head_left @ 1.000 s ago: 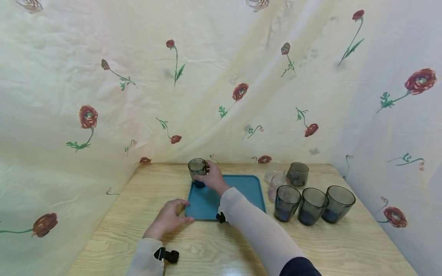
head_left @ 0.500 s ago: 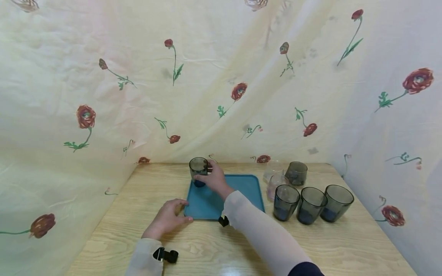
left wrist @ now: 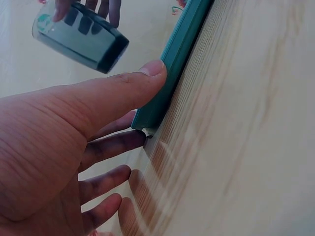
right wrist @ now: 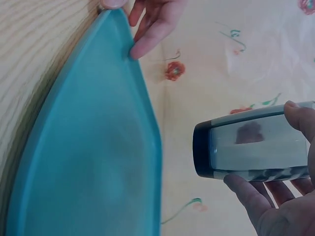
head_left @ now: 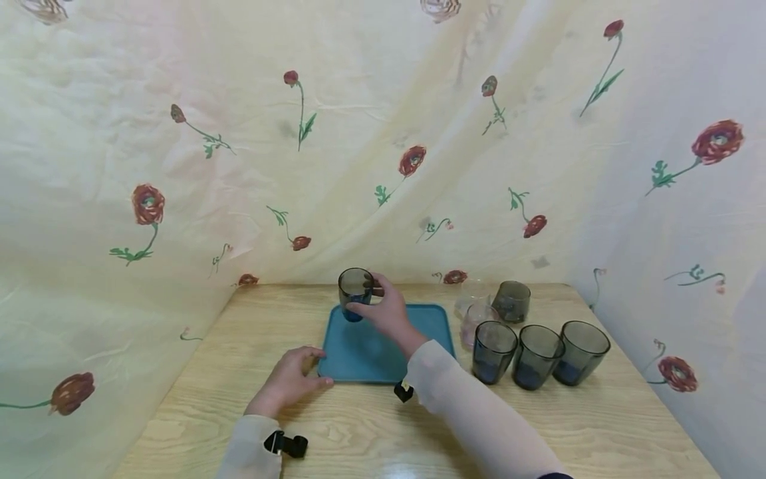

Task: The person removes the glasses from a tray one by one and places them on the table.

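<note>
My right hand [head_left: 389,309] grips a smoky grey drinking glass [head_left: 353,287], upright over the back left part of a blue tray [head_left: 383,352]. A gap shows in the right wrist view between the glass's dark base [right wrist: 202,150] and the tray's rim [right wrist: 152,132]. Thumb and fingers wrap the glass from both sides. At the tray's near left corner, my left hand [head_left: 290,379] pinches the rim, thumb on the front edge and index finger on the left edge. Its other fingers [left wrist: 106,184] are spread behind the corner in the left wrist view.
To the tray's right stand three smoky glasses in a row, among them the nearest one [head_left: 495,352]. Behind them are another smoky glass [head_left: 512,303] and two clear glasses, one pinkish [head_left: 479,324]. A flowered cloth [head_left: 359,166] hangs along the back of the wooden table [head_left: 359,432].
My right hand has carried the glass a little to the right and up, over the tray's back left part. The left hand has stayed at the corner.
</note>
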`<move>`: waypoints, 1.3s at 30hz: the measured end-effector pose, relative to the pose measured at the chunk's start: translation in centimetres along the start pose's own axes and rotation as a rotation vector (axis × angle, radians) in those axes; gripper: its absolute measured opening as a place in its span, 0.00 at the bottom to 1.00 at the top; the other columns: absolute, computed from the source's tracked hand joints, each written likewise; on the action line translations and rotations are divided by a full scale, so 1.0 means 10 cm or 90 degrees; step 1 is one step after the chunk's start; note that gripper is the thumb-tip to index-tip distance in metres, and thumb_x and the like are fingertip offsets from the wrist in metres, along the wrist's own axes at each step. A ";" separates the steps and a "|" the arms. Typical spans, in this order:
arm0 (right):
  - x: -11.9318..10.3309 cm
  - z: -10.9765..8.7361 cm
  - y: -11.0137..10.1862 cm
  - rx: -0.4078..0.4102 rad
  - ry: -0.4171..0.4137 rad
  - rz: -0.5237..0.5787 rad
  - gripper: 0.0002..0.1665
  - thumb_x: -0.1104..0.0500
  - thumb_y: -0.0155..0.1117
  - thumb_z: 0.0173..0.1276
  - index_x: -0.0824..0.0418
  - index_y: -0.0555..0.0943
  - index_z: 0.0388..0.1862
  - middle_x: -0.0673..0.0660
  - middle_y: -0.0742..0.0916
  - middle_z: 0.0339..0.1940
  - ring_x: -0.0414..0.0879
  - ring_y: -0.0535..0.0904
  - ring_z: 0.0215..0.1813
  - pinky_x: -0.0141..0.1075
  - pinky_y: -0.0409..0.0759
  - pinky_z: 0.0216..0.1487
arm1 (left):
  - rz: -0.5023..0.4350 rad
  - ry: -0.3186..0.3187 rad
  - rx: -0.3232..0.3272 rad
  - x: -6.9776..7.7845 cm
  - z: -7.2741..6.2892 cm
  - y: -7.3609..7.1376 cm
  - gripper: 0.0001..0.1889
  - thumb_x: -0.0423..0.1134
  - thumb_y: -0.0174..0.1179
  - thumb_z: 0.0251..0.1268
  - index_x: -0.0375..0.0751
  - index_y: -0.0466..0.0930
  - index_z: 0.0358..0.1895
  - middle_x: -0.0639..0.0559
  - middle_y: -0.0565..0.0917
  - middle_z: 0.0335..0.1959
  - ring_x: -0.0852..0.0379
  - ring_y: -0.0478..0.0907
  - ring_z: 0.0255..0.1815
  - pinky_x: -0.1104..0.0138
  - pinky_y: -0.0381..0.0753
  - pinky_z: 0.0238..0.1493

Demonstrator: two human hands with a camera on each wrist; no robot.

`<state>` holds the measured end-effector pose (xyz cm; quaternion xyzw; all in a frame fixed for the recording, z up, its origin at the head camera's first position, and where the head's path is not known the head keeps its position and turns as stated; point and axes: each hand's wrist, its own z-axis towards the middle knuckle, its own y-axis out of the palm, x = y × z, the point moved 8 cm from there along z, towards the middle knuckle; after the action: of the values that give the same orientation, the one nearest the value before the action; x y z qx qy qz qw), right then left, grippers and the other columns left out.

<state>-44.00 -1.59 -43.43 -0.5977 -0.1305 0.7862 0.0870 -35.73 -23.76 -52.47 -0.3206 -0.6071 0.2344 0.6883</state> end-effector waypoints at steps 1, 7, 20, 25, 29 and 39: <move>-0.02 -0.02 -0.03 0.002 -0.005 0.000 0.45 0.49 0.85 0.60 0.46 0.75 0.75 0.53 0.82 0.63 0.54 0.77 0.65 0.52 0.85 0.54 | 0.000 -0.001 -0.001 0.00 0.00 0.00 0.30 0.50 0.80 0.57 0.52 0.83 0.63 0.46 0.78 0.70 0.37 0.68 0.75 0.38 0.66 0.73; -0.13 -0.16 -0.21 0.017 -0.033 -0.015 0.45 0.48 0.85 0.59 0.45 0.75 0.74 0.50 0.82 0.64 0.52 0.76 0.66 0.55 0.82 0.58 | 0.001 0.004 0.002 0.00 0.00 0.00 0.30 0.50 0.80 0.57 0.50 0.83 0.63 0.45 0.78 0.70 0.38 0.68 0.75 0.39 0.67 0.73; -0.34 -0.52 -0.65 0.023 -0.102 0.010 0.45 0.50 0.87 0.57 0.45 0.76 0.72 0.52 0.83 0.61 0.51 0.78 0.63 0.46 0.88 0.50 | 0.007 0.016 0.015 0.04 -0.03 -0.02 0.30 0.48 0.81 0.57 0.48 0.84 0.63 0.46 0.81 0.67 0.37 0.70 0.73 0.39 0.68 0.73; -0.40 -0.65 -0.81 0.012 -0.101 0.044 0.45 0.50 0.86 0.58 0.45 0.75 0.73 0.53 0.81 0.62 0.52 0.78 0.64 0.44 0.89 0.51 | -0.005 0.014 0.005 0.03 -0.03 -0.01 0.30 0.48 0.81 0.57 0.50 0.83 0.63 0.47 0.80 0.67 0.37 0.70 0.74 0.39 0.67 0.73; -0.43 -0.73 -0.93 0.009 -0.109 0.058 0.45 0.49 0.86 0.58 0.45 0.75 0.73 0.55 0.81 0.62 0.58 0.79 0.64 0.43 0.89 0.50 | -0.012 0.014 0.005 0.02 -0.04 -0.01 0.29 0.48 0.81 0.57 0.51 0.83 0.63 0.48 0.80 0.68 0.37 0.69 0.74 0.39 0.67 0.73; -0.49 -0.91 -1.39 0.049 -0.156 0.054 0.42 0.53 0.85 0.60 0.51 0.76 0.72 0.57 0.82 0.62 0.57 0.79 0.64 0.39 0.89 0.49 | -0.017 0.018 -0.001 0.00 -0.02 0.02 0.29 0.49 0.80 0.57 0.51 0.83 0.63 0.48 0.80 0.68 0.37 0.69 0.75 0.38 0.67 0.72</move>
<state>-34.13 11.13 -36.89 -0.4984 -0.0845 0.8607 0.0598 -35.53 -23.70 -52.63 -0.3162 -0.6018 0.2206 0.6994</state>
